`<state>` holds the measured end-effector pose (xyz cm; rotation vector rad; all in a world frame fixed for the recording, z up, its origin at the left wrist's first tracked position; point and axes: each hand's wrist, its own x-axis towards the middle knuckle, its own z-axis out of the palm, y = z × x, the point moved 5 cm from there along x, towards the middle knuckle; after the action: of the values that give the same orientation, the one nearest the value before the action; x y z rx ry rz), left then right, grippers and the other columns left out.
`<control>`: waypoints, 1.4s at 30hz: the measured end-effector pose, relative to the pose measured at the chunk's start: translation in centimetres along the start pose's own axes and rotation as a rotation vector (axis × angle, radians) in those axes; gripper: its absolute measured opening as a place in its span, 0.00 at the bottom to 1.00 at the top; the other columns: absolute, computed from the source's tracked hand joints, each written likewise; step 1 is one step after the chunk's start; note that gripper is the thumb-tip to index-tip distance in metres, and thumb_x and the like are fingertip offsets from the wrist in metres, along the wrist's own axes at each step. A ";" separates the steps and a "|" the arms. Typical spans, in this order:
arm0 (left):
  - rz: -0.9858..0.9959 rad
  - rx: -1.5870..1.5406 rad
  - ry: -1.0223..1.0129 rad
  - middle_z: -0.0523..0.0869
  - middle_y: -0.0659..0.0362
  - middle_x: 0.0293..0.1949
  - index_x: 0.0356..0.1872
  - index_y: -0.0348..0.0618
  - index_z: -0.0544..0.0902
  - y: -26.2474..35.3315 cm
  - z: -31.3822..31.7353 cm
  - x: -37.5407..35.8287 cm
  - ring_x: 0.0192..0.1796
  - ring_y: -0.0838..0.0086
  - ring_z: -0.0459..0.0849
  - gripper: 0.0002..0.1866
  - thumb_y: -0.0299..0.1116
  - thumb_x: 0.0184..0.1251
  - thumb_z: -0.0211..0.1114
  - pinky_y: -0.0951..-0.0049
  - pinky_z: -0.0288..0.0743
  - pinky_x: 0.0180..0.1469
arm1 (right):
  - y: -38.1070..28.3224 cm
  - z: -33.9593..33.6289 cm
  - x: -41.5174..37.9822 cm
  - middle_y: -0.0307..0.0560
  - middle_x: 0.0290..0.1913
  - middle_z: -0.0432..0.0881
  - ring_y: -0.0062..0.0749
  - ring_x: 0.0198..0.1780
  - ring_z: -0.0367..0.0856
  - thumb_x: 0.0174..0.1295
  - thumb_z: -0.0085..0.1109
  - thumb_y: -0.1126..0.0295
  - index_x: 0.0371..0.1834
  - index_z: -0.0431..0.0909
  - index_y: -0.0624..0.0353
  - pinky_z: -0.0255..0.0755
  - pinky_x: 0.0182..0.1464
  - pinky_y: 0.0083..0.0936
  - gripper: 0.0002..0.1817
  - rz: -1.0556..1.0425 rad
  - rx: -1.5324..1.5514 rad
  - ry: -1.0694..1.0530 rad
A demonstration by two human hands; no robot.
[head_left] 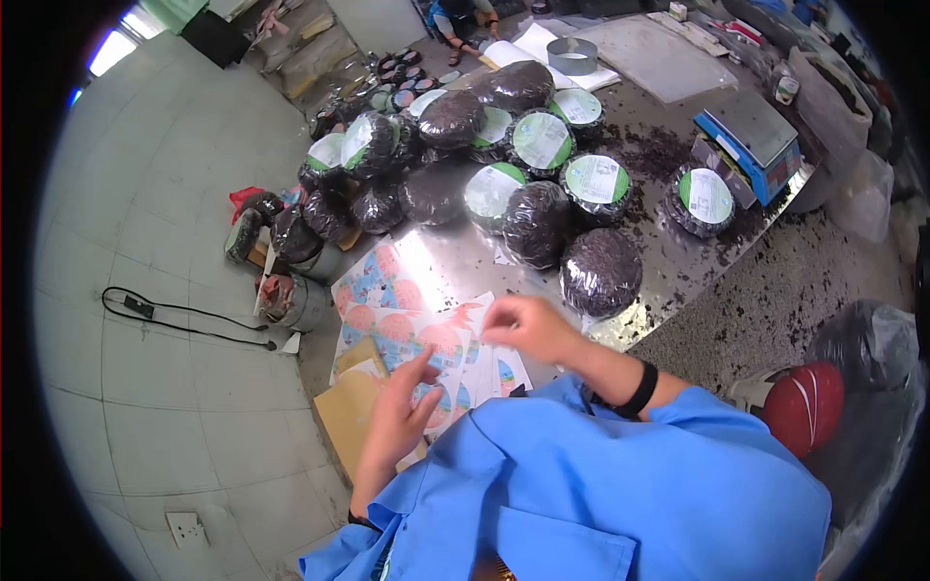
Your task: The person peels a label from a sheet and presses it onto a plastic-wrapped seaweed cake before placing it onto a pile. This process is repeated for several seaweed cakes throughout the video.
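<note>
Over the printed pink and blue label sheets (387, 315) at the near end of the metal table is my left hand (399, 407), its thumb and fingers apart and nothing visible between them. My right hand (528, 327) is to its right, above the edge of the sheets, with its fingers curled together; whatever they hold, if anything, cannot be made out. Beyond it lies a round plastic-wrapped dark bundle (601, 273). Several similar bundles carry round green and white labels, such as the labelled bundle (596, 184). Brown cardboard (339, 416) lies beside my left forearm.
A blue scale (751, 145) stands at the table's right edge, near a single labelled bundle (702, 201). A metal ring (572, 56) rests on white paper at the back. Another person (460, 21) is at the far end. A red stool (804, 407) is at right.
</note>
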<state>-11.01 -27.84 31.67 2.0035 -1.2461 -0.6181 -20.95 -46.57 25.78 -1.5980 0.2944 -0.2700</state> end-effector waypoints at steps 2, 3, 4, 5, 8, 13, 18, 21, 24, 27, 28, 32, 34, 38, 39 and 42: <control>-0.062 0.018 0.045 0.80 0.55 0.44 0.64 0.42 0.69 -2.6 -1.3 -1.6 0.47 0.70 0.79 0.27 0.25 0.61 0.62 0.70 0.72 0.51 | 6.2 -6.8 -0.4 0.41 0.41 0.80 0.24 0.41 0.78 0.52 0.66 0.70 0.45 0.76 0.61 0.74 0.46 0.23 0.17 -0.091 -0.041 0.426; -0.122 0.037 0.096 0.80 0.55 0.44 0.63 0.42 0.70 -4.2 -2.2 -2.7 0.46 0.71 0.79 0.26 0.25 0.62 0.62 0.71 0.73 0.50 | 8.2 -11.1 -1.6 0.45 0.49 0.78 0.28 0.48 0.77 0.49 0.68 0.69 0.49 0.74 0.62 0.73 0.50 0.27 0.23 0.054 -0.217 0.635; -0.123 0.040 0.093 0.80 0.55 0.44 0.63 0.42 0.70 -5.5 -2.7 -3.9 0.46 0.71 0.79 0.26 0.25 0.62 0.62 0.71 0.73 0.50 | 13.5 -15.5 -3.0 0.50 0.54 0.76 0.33 0.52 0.76 0.48 0.70 0.66 0.53 0.72 0.63 0.72 0.53 0.29 0.29 0.178 -0.133 0.864; -0.232 0.006 0.120 0.81 0.55 0.44 0.61 0.40 0.71 -7.2 -3.3 -5.3 0.45 0.72 0.79 0.23 0.25 0.63 0.61 0.72 0.74 0.49 | 17.6 -18.4 -4.7 0.55 0.57 0.73 0.38 0.57 0.73 0.48 0.71 0.62 0.59 0.67 0.65 0.68 0.57 0.30 0.36 0.212 0.091 1.015; -0.400 -0.033 0.119 0.82 0.55 0.41 0.57 0.36 0.73 -9.5 -4.1 -7.9 0.42 0.74 0.80 0.19 0.24 0.64 0.60 0.74 0.75 0.47 | 23.4 -20.9 -8.4 0.61 0.64 0.66 0.48 0.62 0.69 0.47 0.72 0.52 0.69 0.52 0.67 0.66 0.60 0.38 0.52 0.623 0.236 1.076; -0.435 -0.031 0.034 0.83 0.54 0.39 0.54 0.33 0.75 -10.5 -3.5 -8.3 0.41 0.74 0.81 0.17 0.23 0.63 0.59 0.75 0.75 0.45 | 30.7 -18.7 -6.5 0.58 0.58 0.73 0.44 0.58 0.74 0.45 0.72 0.50 0.68 0.53 0.72 0.68 0.58 0.34 0.54 0.445 0.779 0.743; -0.359 0.070 -0.195 0.79 0.53 0.49 0.60 0.35 0.68 -13.6 -3.0 -6.3 0.51 0.67 0.78 0.21 0.24 0.67 0.57 0.71 0.72 0.54 | 31.5 -18.0 -6.2 0.61 0.55 0.76 0.41 0.53 0.77 0.41 0.74 0.52 0.60 0.65 0.71 0.73 0.54 0.35 0.46 0.587 0.381 1.058; -0.298 0.156 -0.438 0.76 0.52 0.57 0.66 0.38 0.63 -18.8 -2.3 -4.0 0.57 0.63 0.75 0.26 0.26 0.68 0.58 0.70 0.69 0.60 | 26.2 -17.0 -7.8 0.61 0.54 0.77 0.43 0.53 0.77 0.38 0.75 0.51 0.60 0.65 0.72 0.71 0.56 0.31 0.49 0.611 0.129 1.163; -0.258 0.056 -0.442 0.76 0.52 0.56 0.66 0.39 0.63 -16.6 0.3 0.6 0.57 0.66 0.75 0.26 0.26 0.68 0.57 0.69 0.70 0.58 | 26.9 -15.6 -8.7 0.61 0.54 0.76 0.45 0.55 0.76 0.39 0.73 0.50 0.61 0.65 0.68 0.69 0.58 0.32 0.49 0.480 0.204 1.131; -0.071 -0.053 -0.476 0.70 0.52 0.62 0.70 0.42 0.57 -18.7 3.6 5.1 0.61 0.67 0.70 0.30 0.27 0.68 0.57 0.66 0.72 0.57 | 20.3 -12.2 -12.7 0.55 0.57 0.75 0.38 0.57 0.74 0.42 0.73 0.51 0.64 0.64 0.65 0.67 0.59 0.30 0.47 0.397 0.389 1.063; -0.171 -0.217 -0.414 0.67 0.52 0.64 0.71 0.44 0.55 -16.2 5.4 6.2 0.63 0.66 0.68 0.32 0.29 0.69 0.57 0.65 0.71 0.58 | 18.3 -10.7 -13.4 0.54 0.57 0.75 0.37 0.57 0.74 0.44 0.72 0.50 0.65 0.64 0.63 0.67 0.59 0.30 0.47 0.359 0.425 0.992; -0.136 -0.652 -0.607 0.63 0.51 0.67 0.71 0.43 0.53 -7.0 11.6 7.0 0.65 0.63 0.67 0.32 0.41 0.72 0.54 0.59 0.65 0.64 | 11.4 -4.1 -15.6 0.52 0.59 0.74 0.36 0.59 0.71 0.49 0.69 0.49 0.68 0.60 0.61 0.66 0.60 0.29 0.47 0.233 0.387 0.779; -0.144 -0.722 -0.735 0.65 0.51 0.66 0.70 0.42 0.55 -11.4 14.6 8.6 0.65 0.63 0.67 0.31 0.43 0.72 0.53 0.59 0.64 0.65 | 10.7 -2.8 -16.7 0.52 0.59 0.73 0.36 0.59 0.71 0.50 0.68 0.49 0.68 0.59 0.61 0.66 0.60 0.29 0.46 0.215 0.337 0.841; -0.293 -0.980 -0.857 0.73 0.53 0.61 0.65 0.37 0.66 -13.4 18.8 7.9 0.63 0.64 0.69 0.28 0.46 0.71 0.53 0.62 0.61 0.66 | 8.5 -0.9 -20.7 0.57 0.62 0.70 0.41 0.62 0.69 0.51 0.66 0.46 0.69 0.56 0.66 0.63 0.62 0.31 0.49 0.266 0.361 0.812; -0.236 -1.011 -0.848 0.73 0.53 0.60 0.64 0.38 0.66 -11.8 18.6 7.1 0.61 0.64 0.70 0.28 0.47 0.71 0.53 0.62 0.60 0.67 | 9.5 -0.7 -20.7 0.60 0.63 0.68 0.42 0.64 0.67 0.50 0.66 0.44 0.69 0.55 0.67 0.61 0.64 0.32 0.51 0.238 0.345 0.797; -0.297 -0.952 -0.810 0.73 0.55 0.60 0.66 0.39 0.63 -15.4 17.9 6.9 0.61 0.63 0.70 0.31 0.48 0.69 0.54 0.60 0.60 0.66 | 11.9 -0.5 -21.4 0.61 0.66 0.65 0.43 0.66 0.65 0.51 0.64 0.40 0.70 0.54 0.67 0.61 0.65 0.30 0.52 0.414 0.199 0.793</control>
<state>-11.65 -34.85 8.15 1.1143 -0.7613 -1.8746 -41.47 -40.05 14.05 -1.1365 1.1546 -0.5835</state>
